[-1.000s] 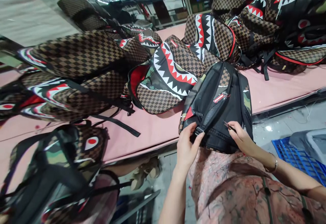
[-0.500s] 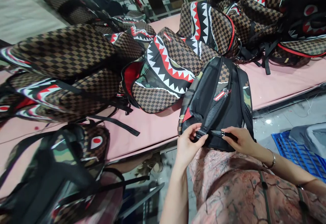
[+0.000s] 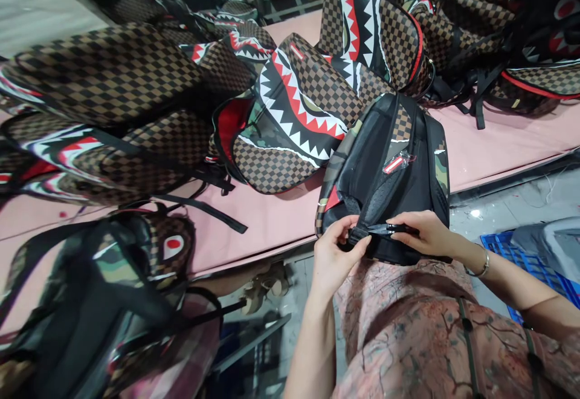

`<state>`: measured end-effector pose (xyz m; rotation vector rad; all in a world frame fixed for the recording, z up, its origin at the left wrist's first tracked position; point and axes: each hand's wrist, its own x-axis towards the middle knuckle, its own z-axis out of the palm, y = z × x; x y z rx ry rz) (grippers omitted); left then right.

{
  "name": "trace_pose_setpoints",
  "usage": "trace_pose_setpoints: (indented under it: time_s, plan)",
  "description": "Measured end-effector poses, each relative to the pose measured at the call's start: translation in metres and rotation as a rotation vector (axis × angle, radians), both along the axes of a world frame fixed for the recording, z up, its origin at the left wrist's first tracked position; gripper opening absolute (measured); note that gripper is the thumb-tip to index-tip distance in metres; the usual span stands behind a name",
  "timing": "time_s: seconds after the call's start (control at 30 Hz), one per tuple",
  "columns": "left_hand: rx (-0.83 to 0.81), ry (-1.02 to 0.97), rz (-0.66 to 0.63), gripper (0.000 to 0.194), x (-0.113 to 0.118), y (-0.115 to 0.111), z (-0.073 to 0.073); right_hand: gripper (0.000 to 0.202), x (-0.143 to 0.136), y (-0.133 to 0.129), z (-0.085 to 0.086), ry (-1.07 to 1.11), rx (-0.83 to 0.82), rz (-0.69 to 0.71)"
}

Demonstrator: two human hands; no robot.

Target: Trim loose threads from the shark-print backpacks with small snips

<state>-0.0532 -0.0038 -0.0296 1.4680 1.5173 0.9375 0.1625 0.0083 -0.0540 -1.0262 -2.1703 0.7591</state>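
Observation:
A backpack [image 3: 419,175] leans on the table's front edge against my lap, its black padded back and shoulder straps facing me. My left hand [image 3: 335,251] is closed at its lower left, thumb and fingers pinching the webbing end of a shoulder strap [image 3: 360,234]. From the right, my right hand [image 3: 423,233] grips a small pair of thread snips [image 3: 387,229] with dark handles. Their pointed metal blades reach left to the strap beside my left fingertips; whether a thread lies between them is too small to tell. A red-and-white tag [image 3: 395,164] in clear wrap lies on the strap above.
Checkered backpacks with shark-mouth prints [image 3: 294,115] crowd the pink table [image 3: 480,157]. At lower left another person holds a black-backed backpack [image 3: 90,284]. A blue plastic crate [image 3: 502,254] with a grey item stands on the floor to the right.
My right hand has turned slightly, and the snips' blades now show, pointing at the strap. My left hand keeps its pinch. The view has shifted a little.

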Motion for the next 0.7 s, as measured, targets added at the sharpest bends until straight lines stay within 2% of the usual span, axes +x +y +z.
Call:
trace_pose_setpoints:
  time_s: [0.37,0.5,0.6,0.7]
  plan:
    - [0.012,0.02,-0.004,0.035,0.002,0.0,0.005,0.022,0.0,0.014,0.008,-0.076,0.096,0.109]
    - [-0.015,-0.038,0.003,0.036,0.002,0.0,0.006,0.02,0.002,0.013,0.008,0.018,0.098,0.125]
    - [-0.02,-0.08,-0.002,0.037,0.002,0.0,0.006,0.02,0.004,0.015,0.01,0.09,0.118,0.062]
    - [-0.007,-0.071,-0.011,0.035,0.002,0.0,0.007,0.026,0.004,0.02,0.01,0.027,0.156,-0.05]
